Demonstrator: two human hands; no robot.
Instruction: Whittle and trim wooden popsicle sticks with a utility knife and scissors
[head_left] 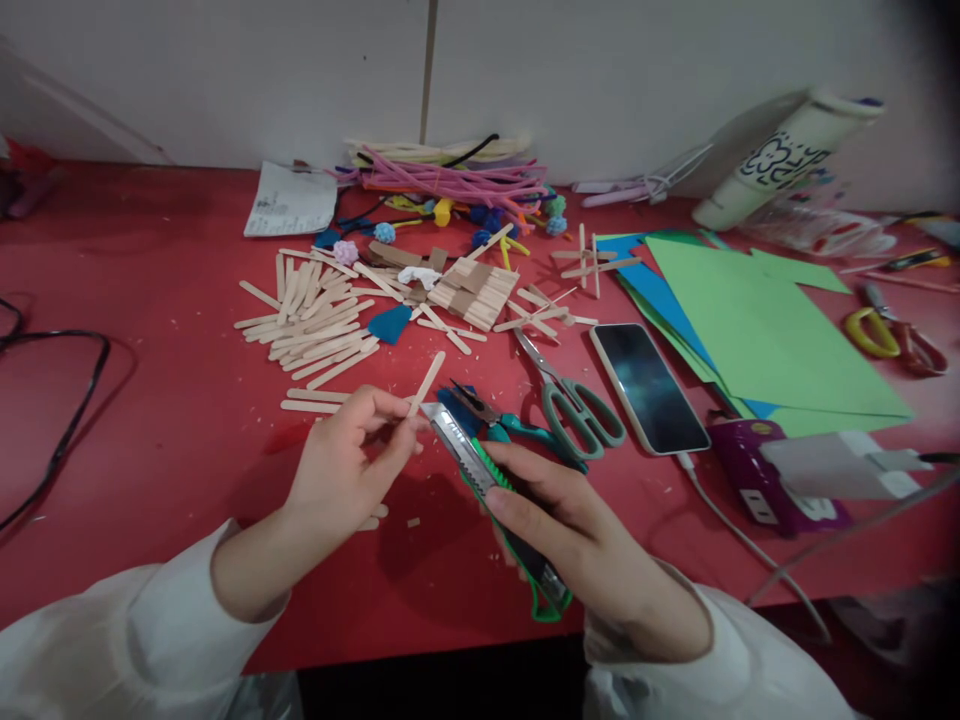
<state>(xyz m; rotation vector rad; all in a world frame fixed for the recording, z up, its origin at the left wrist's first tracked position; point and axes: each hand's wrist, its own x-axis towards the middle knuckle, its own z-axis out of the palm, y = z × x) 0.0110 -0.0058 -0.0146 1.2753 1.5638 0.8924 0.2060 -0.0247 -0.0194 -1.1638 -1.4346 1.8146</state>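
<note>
Delicately, the left hand pinches a wooden stick above the red surface as the right hand grips a green utility knife; should its blade slip, it could nick nearby fingertips.

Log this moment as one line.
left hand: holds stick | right hand: holds cutter | blade: beside stick, contact unclear | nearby: pliers, scissors
</note>
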